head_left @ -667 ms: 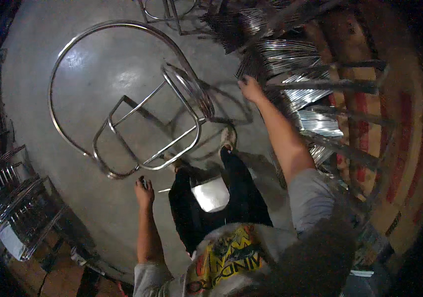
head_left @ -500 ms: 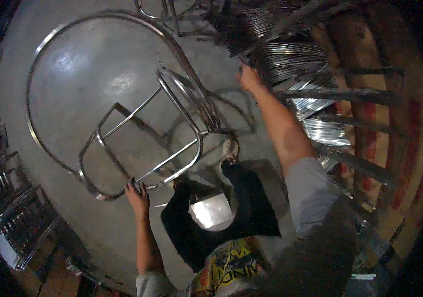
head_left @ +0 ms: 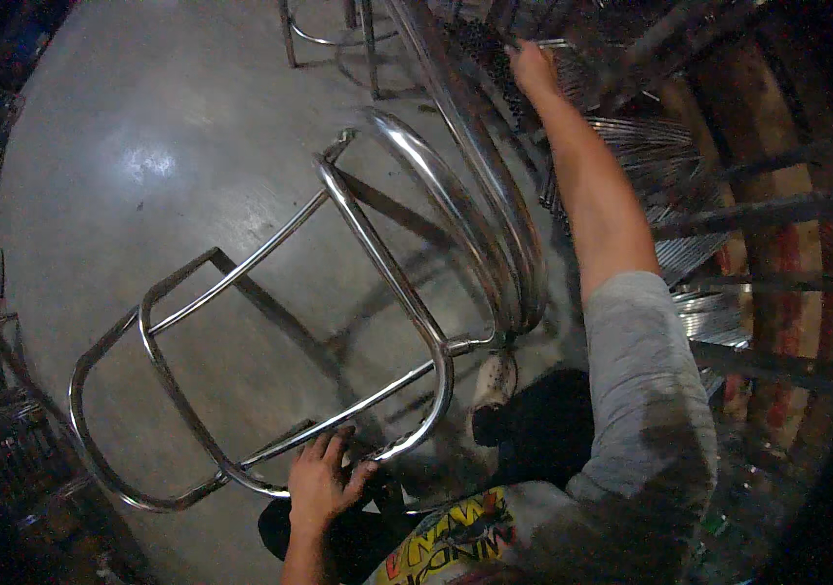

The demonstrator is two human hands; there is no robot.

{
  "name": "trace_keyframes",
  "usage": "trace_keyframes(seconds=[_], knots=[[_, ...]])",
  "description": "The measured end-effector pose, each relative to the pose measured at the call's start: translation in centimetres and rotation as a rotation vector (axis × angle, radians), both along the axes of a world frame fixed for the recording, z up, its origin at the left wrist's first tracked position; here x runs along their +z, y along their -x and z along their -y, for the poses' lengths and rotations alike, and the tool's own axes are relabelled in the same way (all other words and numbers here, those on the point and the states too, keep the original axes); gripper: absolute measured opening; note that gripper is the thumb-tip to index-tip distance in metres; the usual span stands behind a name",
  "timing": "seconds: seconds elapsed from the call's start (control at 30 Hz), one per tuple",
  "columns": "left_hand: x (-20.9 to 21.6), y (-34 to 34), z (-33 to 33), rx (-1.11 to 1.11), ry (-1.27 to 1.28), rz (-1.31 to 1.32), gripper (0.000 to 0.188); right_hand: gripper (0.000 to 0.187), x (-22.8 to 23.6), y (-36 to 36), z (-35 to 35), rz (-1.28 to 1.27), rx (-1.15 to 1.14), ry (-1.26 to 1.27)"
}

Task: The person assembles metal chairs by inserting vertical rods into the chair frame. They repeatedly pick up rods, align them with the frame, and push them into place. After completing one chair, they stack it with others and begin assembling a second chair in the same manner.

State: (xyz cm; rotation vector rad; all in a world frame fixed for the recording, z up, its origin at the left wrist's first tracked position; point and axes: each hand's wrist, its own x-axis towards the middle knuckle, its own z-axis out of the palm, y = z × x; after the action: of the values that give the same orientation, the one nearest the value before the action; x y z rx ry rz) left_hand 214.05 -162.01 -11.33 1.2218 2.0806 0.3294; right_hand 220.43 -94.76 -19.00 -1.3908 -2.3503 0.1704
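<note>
A chair-like frame of shiny bent metal tube (head_left: 382, 255) stands on the grey floor in front of me. My left hand (head_left: 321, 480) rests at its near lower tube, fingers apart and touching the metal. Thicker curved tubes (head_left: 524, 255) rise along the frame's right side and run toward the far edge. My right arm is stretched out far to the right. At its end my right hand (head_left: 534, 73) is closed beside a dark bundle of tube ends (head_left: 485, 60); what lies inside the fingers is too dim to make out.
Shiny thin tubes (head_left: 646, 136) lie stacked at the right, between dark rack bars (head_left: 748, 222). More metal frames (head_left: 12, 444) are piled at the left edge. Metal legs (head_left: 370, 49) of another piece stand at the far side. My shoe (head_left: 497, 378) is beside the frame's right base.
The frame looks larger and nearer. My left hand has shifted right along the near tube, and my right hand has reached farther out and slightly right. The curved tubes now appear farther right.
</note>
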Motion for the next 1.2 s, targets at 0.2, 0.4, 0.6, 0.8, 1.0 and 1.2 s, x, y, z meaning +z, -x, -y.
trace_keyframes(seconds=[0.2, 0.4, 0.6, 0.8, 1.0, 1.2], knots=[[-0.2, -0.3, 0.4, 0.014, -0.041, -0.066, 0.06, 0.035, 5.1, -2.1, 1.5, -0.069, 0.145, -0.25], [-0.9, -1.0, 1.0, 0.053, -0.007, -0.049, 0.059, 0.035, 24.0, -4.9, 8.8, -0.447, 0.15, -0.559], [-1.9, -0.8, 0.9, 0.164, -0.403, 0.032, 0.062, 0.036, 41.2, -15.1, 23.8, -0.409, 0.406, -0.986], [7.8, -2.4, -4.0, 0.314, -0.678, 1.19, 0.085, 0.023, 42.1, -28.3, 46.2, -0.598, 0.48, -0.675], [16.1, -2.7, 1.9, -0.013, -1.409, 1.951, 0.094, 0.012, 32.7, -34.8, 62.3, -0.751, 0.534, -0.035], [7.8, -1.7, 19.6, -0.167, -1.517, 2.14, 0.064, 0.027, 19.6, -34.3, 63.9, -0.563, 0.671, 0.764]])
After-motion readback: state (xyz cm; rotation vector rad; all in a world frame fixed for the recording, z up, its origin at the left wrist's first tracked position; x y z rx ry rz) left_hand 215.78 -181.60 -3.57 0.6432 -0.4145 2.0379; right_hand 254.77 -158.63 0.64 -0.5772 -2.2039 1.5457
